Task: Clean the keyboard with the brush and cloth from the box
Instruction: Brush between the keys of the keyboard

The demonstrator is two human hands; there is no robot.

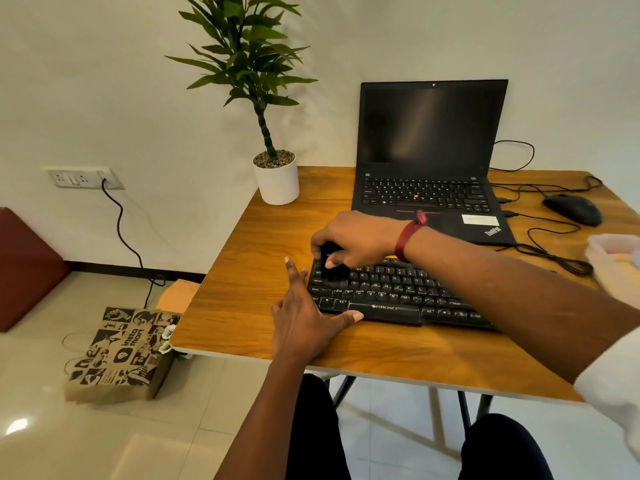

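Both hands are at the keyboard (391, 292) on the worktop (263, 306): right hand (349, 239) pinches the small, light brush (330, 268) by its stubby top, soft bristles on the left keys; left hand (304, 313) lies spread and empty, steadying the light keyboard's corner.

keyboard (398, 292) 1 | brush (332, 268) 1 | laptop (429, 161) 1 | mouse (573, 208) 1 | plant (273, 98) 1 | bag (121, 355) 1

A home workspace: laptop (431, 161) on wooden desk (263, 237), potted plant (273, 140) (tiled floor).
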